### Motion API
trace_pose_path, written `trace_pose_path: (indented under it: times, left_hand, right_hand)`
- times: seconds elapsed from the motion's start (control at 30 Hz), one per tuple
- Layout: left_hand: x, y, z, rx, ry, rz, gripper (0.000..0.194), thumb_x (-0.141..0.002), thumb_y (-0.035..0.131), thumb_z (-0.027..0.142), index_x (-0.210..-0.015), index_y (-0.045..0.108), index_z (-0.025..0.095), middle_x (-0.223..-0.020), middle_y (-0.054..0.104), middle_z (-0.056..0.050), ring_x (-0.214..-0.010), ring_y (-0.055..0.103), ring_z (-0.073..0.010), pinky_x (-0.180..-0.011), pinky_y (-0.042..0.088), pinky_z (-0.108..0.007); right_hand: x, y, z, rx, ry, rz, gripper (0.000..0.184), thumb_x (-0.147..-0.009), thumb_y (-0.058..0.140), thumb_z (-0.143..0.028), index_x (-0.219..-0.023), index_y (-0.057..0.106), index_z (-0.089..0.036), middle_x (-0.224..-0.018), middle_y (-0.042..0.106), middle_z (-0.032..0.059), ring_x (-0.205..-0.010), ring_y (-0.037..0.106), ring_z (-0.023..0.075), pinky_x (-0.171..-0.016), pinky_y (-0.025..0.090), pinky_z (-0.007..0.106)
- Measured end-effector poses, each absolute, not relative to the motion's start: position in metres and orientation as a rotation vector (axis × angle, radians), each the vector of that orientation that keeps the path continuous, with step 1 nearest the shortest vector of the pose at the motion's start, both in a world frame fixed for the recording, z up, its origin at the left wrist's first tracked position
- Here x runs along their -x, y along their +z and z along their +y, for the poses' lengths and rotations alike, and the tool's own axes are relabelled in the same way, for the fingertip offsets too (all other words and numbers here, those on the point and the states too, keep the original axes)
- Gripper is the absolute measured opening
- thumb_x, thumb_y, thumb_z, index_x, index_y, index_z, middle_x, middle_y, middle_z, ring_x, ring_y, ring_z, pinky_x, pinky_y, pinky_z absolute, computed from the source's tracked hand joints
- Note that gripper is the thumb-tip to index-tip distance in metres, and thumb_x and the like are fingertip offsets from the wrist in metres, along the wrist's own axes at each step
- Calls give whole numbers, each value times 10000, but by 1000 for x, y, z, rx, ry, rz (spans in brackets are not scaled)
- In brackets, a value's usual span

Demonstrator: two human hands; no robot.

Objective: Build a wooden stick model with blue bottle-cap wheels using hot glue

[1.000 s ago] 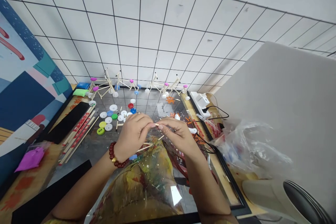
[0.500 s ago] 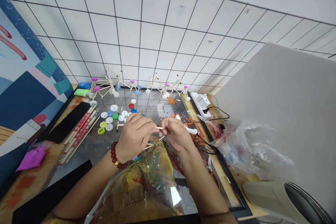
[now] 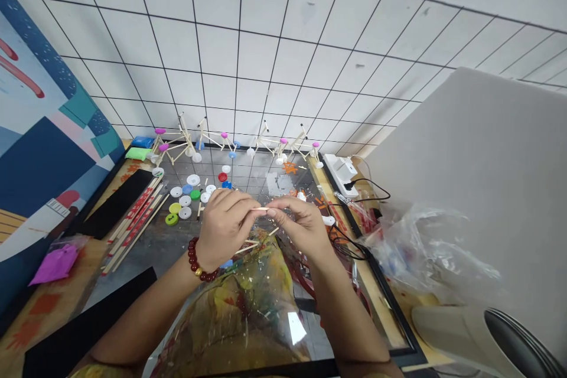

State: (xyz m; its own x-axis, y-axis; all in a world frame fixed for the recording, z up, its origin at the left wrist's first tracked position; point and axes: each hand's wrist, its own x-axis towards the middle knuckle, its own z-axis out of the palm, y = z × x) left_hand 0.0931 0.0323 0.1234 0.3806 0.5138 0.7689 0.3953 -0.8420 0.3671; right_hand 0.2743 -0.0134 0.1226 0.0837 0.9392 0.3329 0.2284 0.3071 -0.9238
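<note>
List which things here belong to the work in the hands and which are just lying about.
Work in hand: left hand and right hand pinching a thin wooden stick; loose sticks; plastic discs; stick-and-disc models.

Lying about: clear plastic bag; white power strip; purple packet; black strip.
</note>
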Motion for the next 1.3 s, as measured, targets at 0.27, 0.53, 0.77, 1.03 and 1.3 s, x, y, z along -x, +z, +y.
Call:
trace_pose_path:
  times: [0.27, 0.53, 0.77, 1.03, 1.3]
  left_hand:
    - [-87, 128, 36, -2200, 1483, 931, 120, -915, 611, 158, -893, 723, 194, -893, 737, -31, -848, 676, -148, -788, 507, -284]
    - [-95, 125, 32, -2081, 1352, 819, 96, -883, 652, 153, -907, 735, 193, -888, 734, -31, -832, 683, -137, -769, 534, -251]
    - [-92, 128, 31, -2055, 1383, 820, 88, -879, 659, 160, -914, 731, 195, -905, 736, -34, -848, 683, -137, -795, 525, -248]
    - [-90, 129, 35, -2002, 1300, 922, 123, -905, 619, 206, -808, 695, 199, -788, 710, 6, -742, 645, -127, -702, 480, -236]
    - [-84, 130, 37, -2013, 971, 905, 110, -891, 615, 255, -830, 685, 196, -774, 702, 7, -720, 636, -134, -671, 475, -242]
  right_hand:
    - [-284, 113, -8, 1220, 666, -1254, 57, -810, 728, -298, -819, 751, -247, -818, 745, -5, -795, 656, 173, -780, 479, 306]
    - [-281, 115, -9, 1203, 744, -1285, 103, -843, 701, -322, -807, 741, -235, -788, 727, -9, -750, 641, 155, -721, 477, 275]
    - [-280, 118, -11, 1239, 761, -1341, 189, -863, 671, -365, -767, 708, -206, -739, 689, -1, -704, 605, 152, -679, 454, 270]
    - [-273, 118, -13, 1203, 748, -1397, 232, -909, 622, -369, -758, 697, -209, -717, 675, -8, -701, 606, 142, -683, 451, 262]
    - [-266, 111, -9, 1118, 599, -1414, 85, -888, 663, -283, -890, 740, -248, -869, 747, 3, -813, 673, 162, -787, 503, 298]
